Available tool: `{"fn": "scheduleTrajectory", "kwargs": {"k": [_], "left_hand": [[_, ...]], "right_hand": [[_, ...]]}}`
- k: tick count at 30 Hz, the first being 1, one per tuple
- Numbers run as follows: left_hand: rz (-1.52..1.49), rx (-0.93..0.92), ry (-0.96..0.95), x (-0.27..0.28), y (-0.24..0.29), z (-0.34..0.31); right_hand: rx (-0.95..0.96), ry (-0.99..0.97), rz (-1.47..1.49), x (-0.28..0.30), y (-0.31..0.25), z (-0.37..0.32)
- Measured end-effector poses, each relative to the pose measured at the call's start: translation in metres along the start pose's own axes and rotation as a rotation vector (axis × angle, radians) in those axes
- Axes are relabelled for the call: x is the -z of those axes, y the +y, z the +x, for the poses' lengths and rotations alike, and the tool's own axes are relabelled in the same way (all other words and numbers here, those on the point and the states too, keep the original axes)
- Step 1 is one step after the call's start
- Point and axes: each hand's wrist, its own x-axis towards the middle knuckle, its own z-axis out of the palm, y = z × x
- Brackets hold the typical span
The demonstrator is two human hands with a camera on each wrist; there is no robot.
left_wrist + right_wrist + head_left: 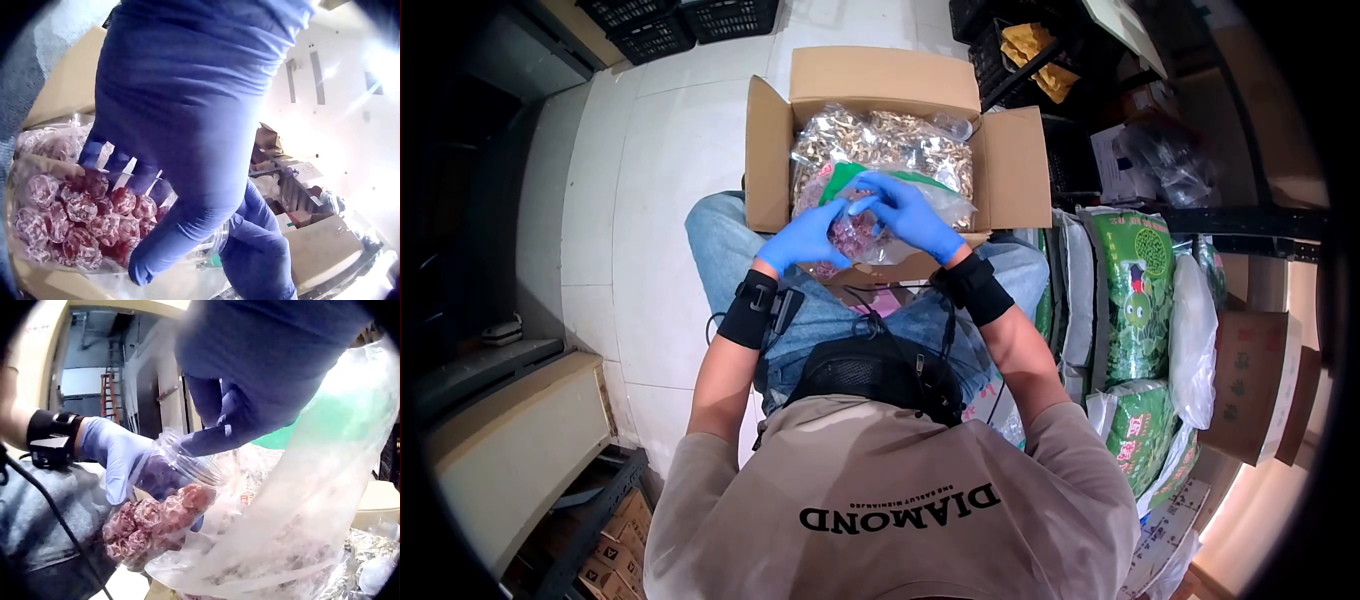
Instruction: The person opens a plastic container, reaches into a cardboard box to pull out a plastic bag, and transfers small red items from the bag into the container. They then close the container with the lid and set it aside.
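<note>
Closest to us in the left wrist view, the blue-gloved left hand [187, 125] has its fingers [94, 153] curled round a clear plastic jar [69, 212] packed with reddish round pieces [156, 519]. The jar sits between the two hands, over the near flap of the cardboard box [870, 80] and above the person's lap. It lies on a slant, with no lid on its mouth. The right hand [912, 215] bends its fingers at that mouth, and we cannot tell whether they pinch a piece or only touch the rim. A clear bag [300, 512] with a green top sags under that hand, against the box. We judge spilling to be the main risk, because the jar looks nearly full. If the left wrist tips the mouth lower, pieces could roll out into the box or past the lap to the floor. We also think a hard squeeze on the thin wall could push pieces out, and a smooth glove on smooth plastic could let the jar slip. The limp bag has only the right hand to steady it, so we think it could slump and drop its contents.
</note>
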Motion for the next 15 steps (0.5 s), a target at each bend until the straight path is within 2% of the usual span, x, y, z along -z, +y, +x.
{"fn": "scheduleTrajectory", "kwargs": {"k": [2, 5, 6, 8, 9, 11, 12, 14, 15], "left_hand": [[0.0, -0.016, -0.008, 0.002, 0.002, -0.006], [-0.016, -0.057, -0.04, 0.005, 0.002, -0.018], [-0.047, -0.097, 0.006, 0.005, 0.006, -0.025], [0.008, -0.107, 0.032, 0.01, 0.019, -0.042], [0.006, -0.111, 0.026, 0.012, 0.032, -0.05], [-0.088, -0.146, 0.175, 0.016, 0.051, -0.065], [-0.108, -0.166, 0.196, 0.02, 0.049, -0.066], [-0.099, -0.124, 0.219, 0.022, 0.049, -0.067], [-0.095, -0.086, 0.24, 0.025, 0.047, -0.065]], "right_hand": [[0.07, 0.168, 0.142, 0.001, -0.003, 0.0], [0.065, 0.138, 0.028, 0.014, 0.002, 0.0], [0.063, 0.143, 0.028, 0.015, 0.003, 0.001], [0.193, 0.156, -0.418, 0.017, 0.006, 0.003], [0.189, 0.161, -0.42, 0.017, 0.015, 0.003], [0.214, 0.17, -0.816, 0.014, 0.041, 0.003], [0.215, 0.171, -0.813, 0.01, 0.045, 0.004], [-0.137, 0.141, -0.896, 0.001, 0.05, 0.009], [-0.126, 0.146, -0.895, -0.002, 0.054, 0.011]]}}
